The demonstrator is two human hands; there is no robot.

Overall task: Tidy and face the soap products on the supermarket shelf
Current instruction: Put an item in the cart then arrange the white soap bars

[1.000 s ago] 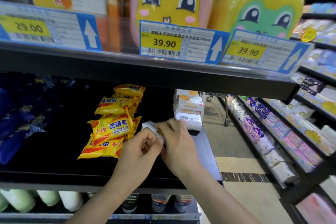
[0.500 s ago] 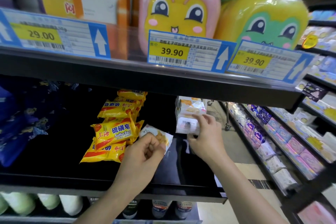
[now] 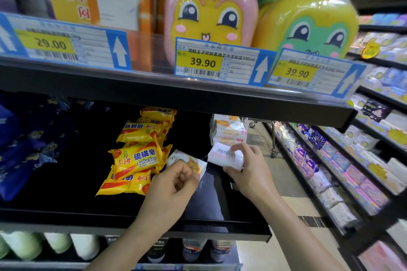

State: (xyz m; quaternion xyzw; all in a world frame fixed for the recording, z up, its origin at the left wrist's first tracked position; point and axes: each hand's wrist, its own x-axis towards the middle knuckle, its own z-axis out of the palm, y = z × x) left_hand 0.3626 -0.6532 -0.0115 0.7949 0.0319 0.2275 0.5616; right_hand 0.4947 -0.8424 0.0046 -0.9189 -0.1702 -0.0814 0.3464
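A white soap packet (image 3: 225, 156) is now gripped by the right hand (image 3: 248, 174), its barcode side turned up, just in front of the stack of white soap boxes (image 3: 228, 132) at the right end of the black shelf (image 3: 66, 182). Half a second ago that hand was only reaching to the stack's front; a second ago both hands were together over a single small packet. A second item has therefore been drawn off the stack, so that one is held in each hand.

The soap sachet (image 3: 187, 161), white with an orange picture, is pinched between thumb and curled fingers of the left hand (image 3: 174, 185), close to the heap of yellow sulfur soap packs (image 3: 136, 158) but not seen to touch it. Its position has hardly altered between the frames.

The yellow packs are lying askew, some overlapping and some upside down, and have not been touched. It is judged that the facing work is at an early stage: the barcode side of the right-hand packet would need to be turned away before it is set back, and the yellow heap remains to be squared.
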